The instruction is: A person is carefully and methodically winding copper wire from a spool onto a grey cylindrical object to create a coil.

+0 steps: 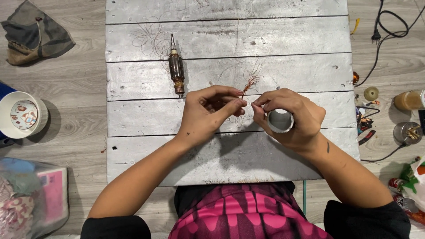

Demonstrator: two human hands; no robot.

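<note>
Left hand (208,116) pinches copper wire (250,82) above the board (230,26); right hand (290,117) grips a grey tube (280,120), fingertips meeting the strand; armature (176,66) lies apart, loose wire unwound

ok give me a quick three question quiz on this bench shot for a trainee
1. True or false: the right hand holds a pale tube.
2. What do the fingertips of the left hand pinch? A) a screwdriver B) copper wire C) a plug
3. Where does the motor rotor lie relative to the left hand?

Key:
1. True.
2. B.
3. On the grey board, just beyond the left hand, untouched by either hand.
</note>
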